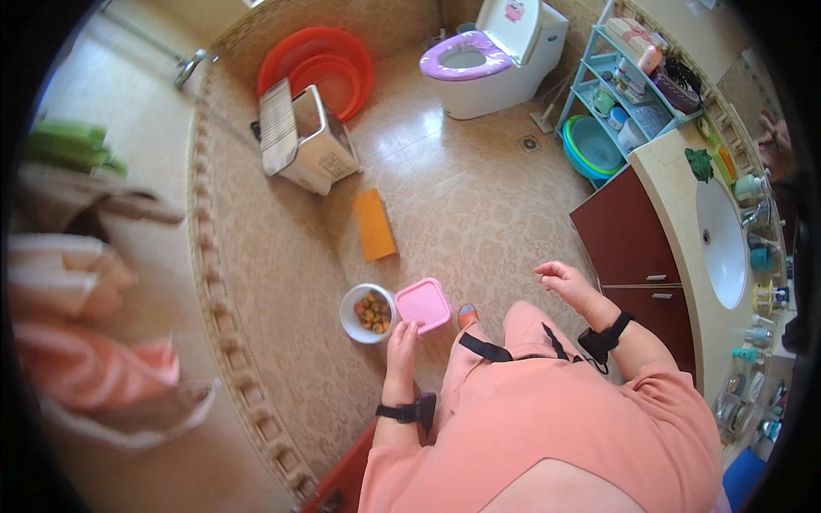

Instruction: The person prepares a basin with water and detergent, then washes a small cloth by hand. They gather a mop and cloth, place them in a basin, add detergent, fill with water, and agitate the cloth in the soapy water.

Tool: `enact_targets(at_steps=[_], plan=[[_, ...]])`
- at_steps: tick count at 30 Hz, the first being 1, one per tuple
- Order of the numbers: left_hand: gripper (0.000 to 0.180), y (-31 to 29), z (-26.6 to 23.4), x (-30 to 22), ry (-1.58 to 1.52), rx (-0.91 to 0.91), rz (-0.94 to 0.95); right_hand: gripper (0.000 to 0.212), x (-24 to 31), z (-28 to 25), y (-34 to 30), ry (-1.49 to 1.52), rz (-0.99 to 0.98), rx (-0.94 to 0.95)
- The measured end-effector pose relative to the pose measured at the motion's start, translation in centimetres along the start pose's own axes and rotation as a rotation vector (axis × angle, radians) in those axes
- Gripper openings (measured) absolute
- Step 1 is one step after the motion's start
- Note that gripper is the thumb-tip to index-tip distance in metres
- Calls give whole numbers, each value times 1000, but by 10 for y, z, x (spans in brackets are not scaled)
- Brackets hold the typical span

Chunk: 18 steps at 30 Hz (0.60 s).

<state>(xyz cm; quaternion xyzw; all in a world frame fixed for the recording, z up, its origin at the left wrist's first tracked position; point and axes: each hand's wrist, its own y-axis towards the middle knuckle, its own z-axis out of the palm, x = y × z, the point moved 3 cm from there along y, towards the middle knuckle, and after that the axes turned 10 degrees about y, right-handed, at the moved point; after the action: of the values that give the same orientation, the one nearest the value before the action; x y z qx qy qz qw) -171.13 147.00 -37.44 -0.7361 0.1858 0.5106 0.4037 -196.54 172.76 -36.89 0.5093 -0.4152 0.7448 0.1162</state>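
My left hand point(403, 344) pinches the near-left corner of a square pink plastic lid point(422, 306) with a raised rim. Just left of the lid, a round white bucket point(345, 322) stands on the floor. Several small round orange-brown and greenish fruits point(374, 311) lie in it; their exact kind is too small to tell. My right hand point(564, 280) is held out above my right knee, fingers loosely bent and apart, with nothing seen in it. Both wrists wear black bands.
Ahead are an orange block point(375, 225), a white hamper point(323, 154) and red basins point(359, 77). A toilet point(496, 94) stands at the back. A blue shelf rack point(590, 64) and a sink cabinet point(629, 227) line the right. Clothes point(111, 368) hang on the left.
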Motion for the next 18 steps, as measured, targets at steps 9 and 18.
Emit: enact_targets(at_steps=[9, 18], plan=[[22, 271, 136, -120, 163, 338, -21, 20, 36, -139, 136, 159, 165, -381], [25, 381, 211, -149, 182, 380, -205, 17, 133, -227, 287, 216, 199, -417]])
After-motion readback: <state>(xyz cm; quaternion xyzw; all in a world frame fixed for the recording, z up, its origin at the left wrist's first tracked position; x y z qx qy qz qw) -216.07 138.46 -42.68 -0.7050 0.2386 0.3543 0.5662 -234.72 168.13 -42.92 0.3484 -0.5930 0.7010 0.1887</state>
